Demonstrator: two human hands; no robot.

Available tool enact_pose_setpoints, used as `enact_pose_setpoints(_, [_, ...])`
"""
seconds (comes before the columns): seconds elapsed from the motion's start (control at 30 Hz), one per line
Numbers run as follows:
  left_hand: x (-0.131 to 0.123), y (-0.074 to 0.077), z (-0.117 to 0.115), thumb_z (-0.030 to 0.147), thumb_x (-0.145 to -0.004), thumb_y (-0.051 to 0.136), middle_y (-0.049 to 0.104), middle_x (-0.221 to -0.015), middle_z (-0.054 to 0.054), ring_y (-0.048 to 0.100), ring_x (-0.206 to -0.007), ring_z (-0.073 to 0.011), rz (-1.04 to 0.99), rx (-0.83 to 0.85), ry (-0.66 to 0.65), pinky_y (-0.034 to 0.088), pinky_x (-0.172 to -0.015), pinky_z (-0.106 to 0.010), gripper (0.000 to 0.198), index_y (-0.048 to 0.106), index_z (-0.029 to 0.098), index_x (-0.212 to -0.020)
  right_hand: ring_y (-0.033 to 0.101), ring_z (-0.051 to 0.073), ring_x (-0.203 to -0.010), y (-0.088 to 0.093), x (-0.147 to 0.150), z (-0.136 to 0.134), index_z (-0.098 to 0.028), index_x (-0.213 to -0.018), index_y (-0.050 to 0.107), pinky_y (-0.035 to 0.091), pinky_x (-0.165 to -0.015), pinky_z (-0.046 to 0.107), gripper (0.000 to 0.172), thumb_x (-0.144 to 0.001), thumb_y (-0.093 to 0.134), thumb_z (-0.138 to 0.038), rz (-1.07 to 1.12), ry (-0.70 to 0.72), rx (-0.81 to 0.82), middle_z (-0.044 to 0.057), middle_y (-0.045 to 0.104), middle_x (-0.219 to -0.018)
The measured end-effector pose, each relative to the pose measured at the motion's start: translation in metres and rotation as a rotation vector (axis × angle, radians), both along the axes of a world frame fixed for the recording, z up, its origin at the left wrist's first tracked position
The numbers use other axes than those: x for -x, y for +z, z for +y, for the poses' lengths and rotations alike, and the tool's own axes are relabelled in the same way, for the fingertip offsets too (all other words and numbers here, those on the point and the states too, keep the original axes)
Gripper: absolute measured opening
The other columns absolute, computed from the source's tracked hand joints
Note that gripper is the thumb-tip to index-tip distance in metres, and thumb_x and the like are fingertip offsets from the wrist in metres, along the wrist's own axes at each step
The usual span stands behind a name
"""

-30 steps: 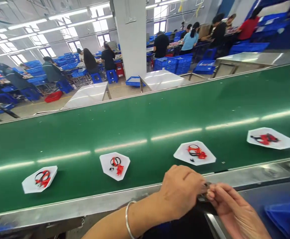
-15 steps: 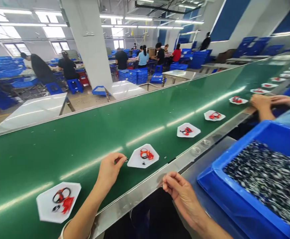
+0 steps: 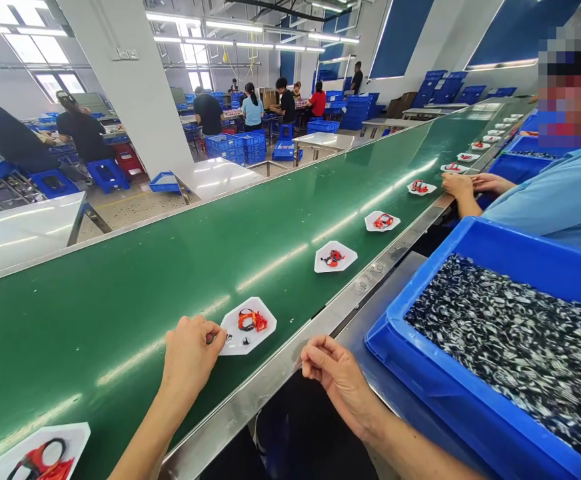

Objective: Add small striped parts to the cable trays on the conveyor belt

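Observation:
My left hand (image 3: pixel 190 357) is over the green conveyor belt (image 3: pixel 135 287), thumb and forefinger pinched on a small black-and-white piece (image 3: pixel 228 337) at the left edge of a white tray (image 3: pixel 263 339). In that tray lie a red-and-black ring-shaped part (image 3: pixel 250 320) and a small black piece (image 3: pixel 245 341). My right hand (image 3: pixel 338 380) hovers by the belt's metal rail (image 3: pixel 280 373), its fingers curled together; I cannot make out what is in them. To its right stands a blue bin (image 3: pixel 420 360) full of small black-and-white pieces (image 3: pixel 515 340).
More white trays with red-and-black parts, such as one tray (image 3: pixel 348 263), line the belt. A co-worker in a blue sleeve (image 3: pixel 560 193) has both hands (image 3: pixel 463 187) at a tray farther up. Metal tables (image 3: pixel 25 217) and seated people are beyond the belt.
My view has turned right, so the trays appear farther left. My left hand has gone from just beside the tray to its edge. The right hand stays closed near the rail.

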State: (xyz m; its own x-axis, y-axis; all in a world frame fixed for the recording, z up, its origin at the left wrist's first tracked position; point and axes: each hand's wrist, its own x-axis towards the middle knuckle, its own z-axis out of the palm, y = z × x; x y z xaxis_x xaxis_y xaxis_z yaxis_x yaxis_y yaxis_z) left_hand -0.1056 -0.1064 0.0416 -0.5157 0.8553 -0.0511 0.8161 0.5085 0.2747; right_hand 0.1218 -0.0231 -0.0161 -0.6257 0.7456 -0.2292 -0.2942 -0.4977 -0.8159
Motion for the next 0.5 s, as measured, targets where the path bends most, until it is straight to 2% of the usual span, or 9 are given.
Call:
enact_pose_setpoints(0.2, [0.000,0.000,-0.001,0.038,-0.081,0.038,0.060,-0.072,-0.004,0.045,-0.075,-0.0201,0.137,0.103,-0.051,0.026,-0.063,-0.031,0.033,0.063,0.023,-0.065,0.049,0.013,-0.063,0.002,-0.001,-0.002,-0.017,-0.076,0.056,0.038,-0.064,0.026,0.017,-0.079,0.063,-0.032,-0.022,0.002,0.002,0.002,0.057,-0.072])
enact_pose_setpoints(0.33, [-0.001,0.002,-0.006,0.037,-0.085,0.035,0.059,-0.072,-0.004,0.043,-0.075,-0.0208,0.270,0.106,-0.083,0.022,-0.061,-0.031,0.039,0.062,0.024,-0.061,0.049,0.013,-0.063,-0.003,-0.002,0.000,-0.017,-0.076,0.056,0.037,-0.064,0.026,0.017,-0.079,0.062,-0.032,-0.027,0.004,-0.007,0.002,0.057,-0.073])
enact_pose_setpoints(0.4, [0.000,0.006,-0.011,0.038,-0.086,0.035,0.058,-0.070,-0.004,0.042,-0.074,-0.0206,0.349,0.040,-0.070,0.022,-0.061,-0.031,0.040,0.061,0.023,-0.059,0.048,0.012,-0.063,-0.004,0.000,0.000,-0.017,-0.077,0.055,0.037,-0.064,0.026,0.016,-0.080,0.062,-0.031,-0.030,0.002,-0.007,0.002,0.057,-0.075])
enact_pose_setpoints(0.5, [0.001,0.014,-0.022,0.037,-0.086,0.042,0.054,-0.067,-0.002,0.041,-0.070,-0.0176,0.374,-0.235,-0.011,0.026,-0.062,-0.031,0.031,0.061,0.023,-0.067,0.048,0.013,-0.063,0.005,0.003,-0.001,-0.018,-0.077,0.056,0.037,-0.063,0.026,0.017,-0.081,0.060,-0.034,-0.070,0.014,-0.046,0.003,0.057,-0.076])
